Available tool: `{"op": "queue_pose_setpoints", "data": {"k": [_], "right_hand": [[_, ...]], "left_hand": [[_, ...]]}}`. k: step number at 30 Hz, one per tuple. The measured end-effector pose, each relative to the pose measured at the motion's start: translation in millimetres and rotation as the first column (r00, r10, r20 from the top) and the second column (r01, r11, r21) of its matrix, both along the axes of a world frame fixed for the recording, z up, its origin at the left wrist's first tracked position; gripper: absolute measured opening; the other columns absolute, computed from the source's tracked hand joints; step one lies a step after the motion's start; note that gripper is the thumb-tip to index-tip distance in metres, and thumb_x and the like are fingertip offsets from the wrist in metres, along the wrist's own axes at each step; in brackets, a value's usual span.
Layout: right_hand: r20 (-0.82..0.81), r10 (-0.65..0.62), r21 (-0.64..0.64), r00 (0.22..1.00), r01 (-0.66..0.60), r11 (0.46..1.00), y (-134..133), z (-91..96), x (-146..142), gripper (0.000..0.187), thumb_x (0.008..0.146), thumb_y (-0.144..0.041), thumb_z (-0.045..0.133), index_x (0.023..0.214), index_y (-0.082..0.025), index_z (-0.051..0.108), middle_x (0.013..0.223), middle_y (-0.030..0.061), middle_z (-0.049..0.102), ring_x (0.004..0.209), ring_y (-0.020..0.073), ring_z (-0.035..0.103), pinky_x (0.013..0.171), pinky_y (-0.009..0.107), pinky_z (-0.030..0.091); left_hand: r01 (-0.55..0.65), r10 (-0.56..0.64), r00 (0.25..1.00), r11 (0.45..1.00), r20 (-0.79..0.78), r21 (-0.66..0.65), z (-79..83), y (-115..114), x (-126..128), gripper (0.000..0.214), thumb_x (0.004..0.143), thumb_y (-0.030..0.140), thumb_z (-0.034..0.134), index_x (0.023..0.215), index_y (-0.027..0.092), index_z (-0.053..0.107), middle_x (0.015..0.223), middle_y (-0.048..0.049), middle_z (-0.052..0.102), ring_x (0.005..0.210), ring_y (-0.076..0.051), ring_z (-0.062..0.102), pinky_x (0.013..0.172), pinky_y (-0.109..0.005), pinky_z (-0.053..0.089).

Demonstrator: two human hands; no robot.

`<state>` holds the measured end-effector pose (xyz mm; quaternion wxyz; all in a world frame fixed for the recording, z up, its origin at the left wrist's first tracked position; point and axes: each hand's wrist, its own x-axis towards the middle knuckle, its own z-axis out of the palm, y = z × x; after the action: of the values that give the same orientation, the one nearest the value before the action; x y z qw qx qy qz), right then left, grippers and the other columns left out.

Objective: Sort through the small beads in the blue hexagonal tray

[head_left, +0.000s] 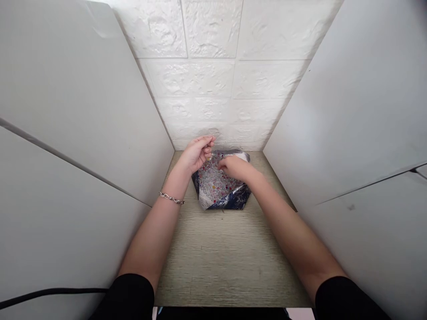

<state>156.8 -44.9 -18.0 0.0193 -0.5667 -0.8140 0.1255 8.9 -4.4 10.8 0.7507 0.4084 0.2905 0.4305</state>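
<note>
Beads (212, 181) fill a shiny wrapper (236, 200) close to both hands (197, 154) (235, 167).

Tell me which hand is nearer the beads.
Right: the right hand has its fingertips down at the beads, while the left hand is above their far-left edge.

I see the person's left hand (200, 153), fingertips pinched together, at ten o'clock of an open dark blue packet (235, 200) with many small beads (211, 181). The right hand (233, 167) bends its fingers over them at two o'clock. Beyond the surface (230, 253), at twelve o'clock, stands a white wall (210, 78).
</note>
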Motion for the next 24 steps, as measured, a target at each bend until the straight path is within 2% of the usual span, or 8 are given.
{"op": "queue_pose_setpoints", "data": {"k": [4, 9, 14, 20, 24], "right_hand": [[-0.023, 0.0, 0.059, 1.0, 0.002, 0.998, 0.6, -10.7, -9.2, 0.027, 0.082, -0.016, 0.04, 0.092, -0.02, 0.065, 0.099, 0.0072, 0.06, 0.089, 0.0165, 0.055, 0.08, 0.025, 0.038], [-0.099, 0.06, 0.082, 0.993, -0.052, 0.995, -4.4, -10.7, -16.9, 0.025, 0.084, -0.02, 0.04, 0.095, -0.02, 0.062, 0.095, 0.0059, 0.058, 0.09, 0.0159, 0.054, 0.078, 0.025, 0.037], [-0.04, 0.034, 0.087, 0.999, -0.031, 0.996, -7.6, -11.5, -25.3, 0.025, 0.086, -0.023, 0.039, 0.092, -0.019, 0.062, 0.095, 0.0062, 0.056, 0.085, 0.0164, 0.054, 0.073, 0.026, 0.038], [0.031, 0.031, 0.057, 0.999, -0.032, 0.998, -6.8, -11.7, -22.9, 0.026, 0.085, -0.019, 0.037, 0.088, -0.014, 0.063, 0.096, 0.0091, 0.059, 0.086, 0.0171, 0.056, 0.075, 0.026, 0.039], [0.06, -0.034, -0.028, 0.998, 0.036, 0.999, -1.6, -9.7, -11.4, 0.024, 0.08, -0.013, 0.041, 0.089, -0.013, 0.063, 0.096, 0.0116, 0.063, 0.089, 0.0182, 0.057, 0.078, 0.025, 0.039]], "left_hand": [[0.006, -0.006, 1.0, 1.0, 0.004, 0.027, 0.8, -1.4, -0.8, 0.009, 0.073, 0.019, 0.06, 0.072, 0.01, 0.058, 0.06, 0.0035, 0.05, 0.04, 0.002, 0.038, 0.036, -0.01, 0.029], [0.017, -0.016, 0.999, 1.0, -0.03, 0.027, -0.1, -1.8, -3.1, 0.009, 0.074, 0.02, 0.06, 0.074, 0.01, 0.059, 0.064, 0.0015, 0.056, 0.041, 0.002, 0.04, 0.036, -0.011, 0.031], [0.024, -0.021, 0.996, 0.999, -0.085, 0.036, -0.3, -1.6, -3.4, 0.012, 0.073, 0.023, 0.061, 0.076, 0.011, 0.059, 0.066, 0.0008, 0.059, 0.042, 0.0, 0.042, 0.037, -0.012, 0.032], [0.009, -0.005, 0.995, 0.999, -0.101, 0.042, -2.0, -0.5, -4.5, 0.012, 0.072, 0.023, 0.062, 0.076, 0.012, 0.059, 0.066, 0.0016, 0.059, 0.042, 0.0, 0.042, 0.038, -0.013, 0.033], [-0.003, 0.008, 0.994, 0.999, -0.108, 0.04, -2.0, -0.1, -5.0, 0.011, 0.073, 0.023, 0.061, 0.075, 0.013, 0.06, 0.066, 0.0012, 0.06, 0.042, 0.0, 0.042, 0.039, -0.013, 0.034]]}}
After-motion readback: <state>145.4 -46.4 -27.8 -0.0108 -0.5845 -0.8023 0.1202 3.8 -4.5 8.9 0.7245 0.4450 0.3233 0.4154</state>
